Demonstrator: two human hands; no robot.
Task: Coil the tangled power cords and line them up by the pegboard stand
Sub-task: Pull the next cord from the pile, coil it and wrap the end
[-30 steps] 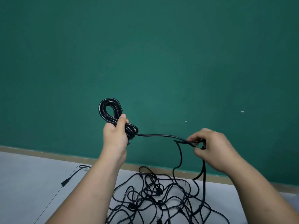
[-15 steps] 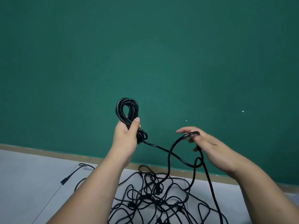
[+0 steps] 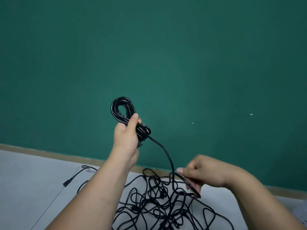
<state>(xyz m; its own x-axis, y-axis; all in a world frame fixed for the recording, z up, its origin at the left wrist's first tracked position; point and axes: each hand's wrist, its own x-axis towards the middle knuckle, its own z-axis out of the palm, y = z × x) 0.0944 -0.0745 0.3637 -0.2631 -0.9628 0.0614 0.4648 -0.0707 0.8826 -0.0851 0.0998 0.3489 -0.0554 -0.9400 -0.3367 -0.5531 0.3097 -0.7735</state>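
Cord (image 3: 123, 100), seemingly light, limp yet springy, sits half-coiled in the grip of the left hand (image 3: 127, 138), its free run pinched by the right hand (image 3: 204, 173) above the tangle (image 3: 166, 203); best held at the coil's waist.

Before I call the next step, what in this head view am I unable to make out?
The pegboard stand: outside the head view's frame altogether.
The tangle: cut by the bottom edge, strands overlapping; number of cords unreadable.
Inner end of the coil: covered by the left hand gripping it.
The cord at the right hand: motion-blurred, so exactly where the fingers pinch it is unclear.
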